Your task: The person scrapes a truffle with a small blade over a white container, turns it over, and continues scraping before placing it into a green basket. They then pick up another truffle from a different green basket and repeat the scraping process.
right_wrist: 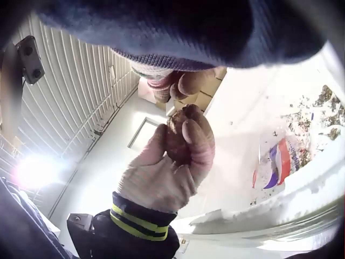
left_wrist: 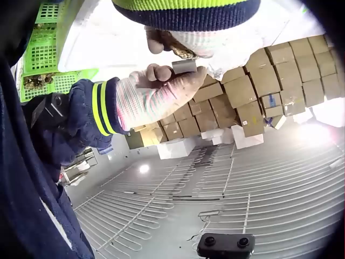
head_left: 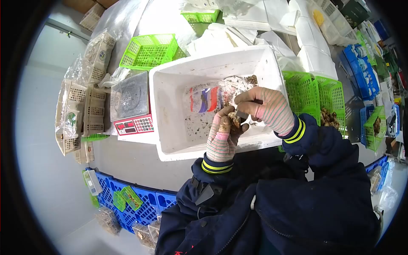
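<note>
My left hand (head_left: 222, 140), in a striped glove with brown-stained fingertips, grips a brown lumpy piece (head_left: 234, 119) that looks like a mushroom. In the right wrist view the piece (right_wrist: 176, 137) shows a rough top between thumb and fingers. My right hand (head_left: 270, 109), gloved alike, pinches a flat grey metal blade (left_wrist: 184, 66) against the piece's upper side. Both hands are over the near right part of a white foam box (head_left: 170, 146). Inside it lie dark crumbs and a plastic bag with red and blue print (head_left: 211, 98).
Left of the box stand a scale (head_left: 129, 100) with a red keypad and several cream baskets (head_left: 94, 110). Green baskets (head_left: 148, 53) stand behind it and at its right, one holding brown pieces (head_left: 329, 118). White sheets (head_left: 221, 40) lie behind the box.
</note>
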Motion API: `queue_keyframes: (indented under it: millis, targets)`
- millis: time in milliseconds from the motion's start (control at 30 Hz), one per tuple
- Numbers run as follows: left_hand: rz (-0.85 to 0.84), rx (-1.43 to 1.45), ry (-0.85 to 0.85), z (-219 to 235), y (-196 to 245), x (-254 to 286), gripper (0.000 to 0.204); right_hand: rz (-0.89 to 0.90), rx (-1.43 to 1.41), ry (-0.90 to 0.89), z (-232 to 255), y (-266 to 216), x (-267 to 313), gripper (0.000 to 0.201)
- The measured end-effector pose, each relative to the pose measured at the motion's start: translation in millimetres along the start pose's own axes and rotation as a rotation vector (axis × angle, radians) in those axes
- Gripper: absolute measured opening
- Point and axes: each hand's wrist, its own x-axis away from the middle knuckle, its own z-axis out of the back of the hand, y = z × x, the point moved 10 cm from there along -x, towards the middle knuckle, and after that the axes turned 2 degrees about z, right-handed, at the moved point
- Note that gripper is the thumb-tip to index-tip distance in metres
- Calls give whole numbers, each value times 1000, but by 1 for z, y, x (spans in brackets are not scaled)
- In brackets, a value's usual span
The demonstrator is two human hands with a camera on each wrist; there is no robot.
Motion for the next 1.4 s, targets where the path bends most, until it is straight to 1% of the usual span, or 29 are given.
queue_keyframes:
  millis: [33,100,167,200,233,300,333,367,433,467,500,567,633,700,733,767,833,867,900,933,967,1033,1067,1167,1200,1267,1300,1367,1400]
  targets:
    - [0,2,-15,1,-2,-1,41,76,31,-25,-3,-7,2,24]
    - [3,2,-32,-2,-3,-1,41,71,7,-26,-3,-3,-1,23]
    - [-14,16,47,2,-1,0,45,104,-4,9,0,-8,-1,22]
    - [-16,17,48,2,-1,0,45,111,-71,7,-2,-7,1,21]
    - [-15,22,43,2,0,0,46,111,-72,6,-2,-7,0,21]
    - [-12,26,39,2,-1,1,48,119,17,21,2,-10,-2,21]
    - [-10,16,35,1,-1,2,49,78,60,44,9,-9,-5,21]
    - [-11,6,30,0,-1,2,51,80,61,42,10,-12,-4,21]
    - [-44,-5,-1,-2,3,1,53,15,-62,17,8,-8,-1,21]
    - [-70,-17,-35,-6,6,1,56,-55,-50,-27,3,0,0,20]
    - [-69,-17,-36,-4,4,-1,56,5,-78,-58,-4,-10,3,19]
    - [-180,-140,-25,0,12,-1,61,-5,-81,-106,-8,-5,1,19]
    - [-185,-124,-41,-1,13,2,64,-36,-31,-7,8,-1,-7,19]
    - [-236,-225,-50,-6,22,5,64,-39,-28,-2,10,-7,-5,19]
    - [-235,-322,-13,-7,26,6,66,-9,18,-82,1,-12,-1,19]
    - [-233,-322,-14,-9,27,7,66,23,64,-160,-8,-15,2,19]
    - [-260,-441,9,-11,31,9,68,35,58,-128,-6,-13,0,20]
    - [-291,-526,8,-13,34,10,69,21,67,-72,2,-12,-5,20]
    - [-295,-525,10,-13,35,10,69,8,76,-18,9,-11,-9,21]
    - [-303,-553,9,-13,35,11,69,-41,103,-21,11,-9,-8,21]
    - [-310,-580,6,-14,35,12,70,-43,103,-23,8,-9,-6,21]
    - [-317,-594,-2,-15,35,12,70,65,84,-113,-8,-19,1,20]
    - [-326,-609,-10,-16,36,12,71,2,19,-117,-6,-9,-4,20]
    - [-356,-662,-12,-16,41,13,73,-57,49,-25,8,-4,-10,20]
    - [-396,-742,11,-18,45,15,75,-60,49,-27,6,-4,-8,20]
    - [-482,-887,43,-23,50,19,80,-15,-3,-114,-6,-10,-2,20]
    - [-481,-887,41,-23,50,19,80,-14,-4,-111,-6,-10,-3,20]
    - [-556,-978,83,-21,55,23,84,-52,47,-108,-6,-5,-4,22]
    - [-556,-979,83,-19,55,23,84,-71,110,-85,0,1,-9,23]
